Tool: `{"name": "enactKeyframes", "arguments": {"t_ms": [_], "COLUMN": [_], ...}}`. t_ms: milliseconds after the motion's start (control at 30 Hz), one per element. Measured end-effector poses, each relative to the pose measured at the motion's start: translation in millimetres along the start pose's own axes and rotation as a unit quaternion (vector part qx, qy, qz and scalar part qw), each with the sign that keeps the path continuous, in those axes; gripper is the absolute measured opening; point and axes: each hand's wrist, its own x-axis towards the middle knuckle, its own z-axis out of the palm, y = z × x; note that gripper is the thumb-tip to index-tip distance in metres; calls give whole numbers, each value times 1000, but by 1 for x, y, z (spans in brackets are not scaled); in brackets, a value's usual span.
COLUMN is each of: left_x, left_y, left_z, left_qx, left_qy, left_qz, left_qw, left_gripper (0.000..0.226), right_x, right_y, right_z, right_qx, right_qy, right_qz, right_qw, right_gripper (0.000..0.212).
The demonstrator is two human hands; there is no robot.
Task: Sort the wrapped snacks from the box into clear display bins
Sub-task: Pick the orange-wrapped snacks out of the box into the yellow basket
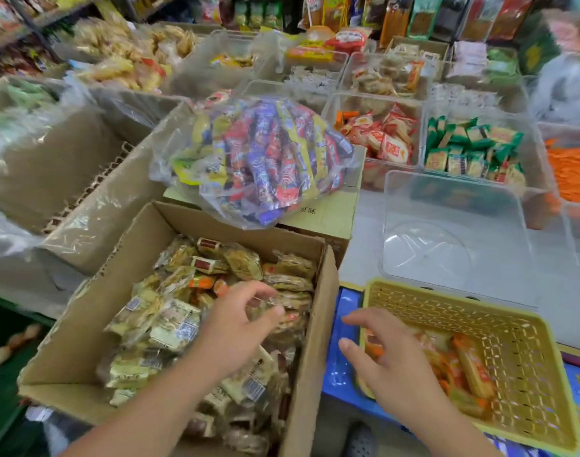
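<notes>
- The box, open cardboard, sits lower left, just left of the basket, and is heaped with the snacks in pale yellow-brown wrappers.
- The bag, clear plastic stuffed with red, blue and yellow packets, rests on a closed carton touching the box's far wall.
- The bin, clear plastic, stands on the grey counter just beyond the basket.
- The basket, yellow lattice, sits lower right with orange packs in its near end.
- Filled bins line the counter behind the clear one, holding red, green and orange packets.
- The left hand hovers over the snacks near the box's right wall, fingers curled. I cannot tell whether it pinches a wrapper.
- The right hand is over the basket's left rim, fingers spread and holding nothing.
</notes>
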Motion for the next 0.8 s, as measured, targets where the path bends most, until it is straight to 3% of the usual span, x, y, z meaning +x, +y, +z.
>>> {"name": "enactKeyframes", "arguments": {"t_ms": [100,233,400,567,667,800], "left_x": [39,93,129,142,148,165], "left_y": [-50,-101,-127,-131,-132,-131], "left_z": [-51,-77,-74,-59,-55,-60], "left_qx": [24,115,301,466,484,491], "left_qy": [4,-81,-194,-301,-323,-366], "left_qz": [-8,-15,60,94,85,79], "left_qw": [1000,990,932,827,809,787], "left_gripper": [15,27,40,62,55,48], "right_x": [12,36,59,79,99,122], "right_y": [-40,-79,-95,-91,-86,-76], "right_z": [34,78,115,130,130,133], "right_qx": [-52,-108,-195,-265,-294,-319], "right_qy": [13,-9,-71,-72,-80,-158], "right_qz": [-9,-16,50,76,94,141], "right_qw": [999,994,977,959,948,924], "right_gripper": [43,40,55,74,88,121]}}
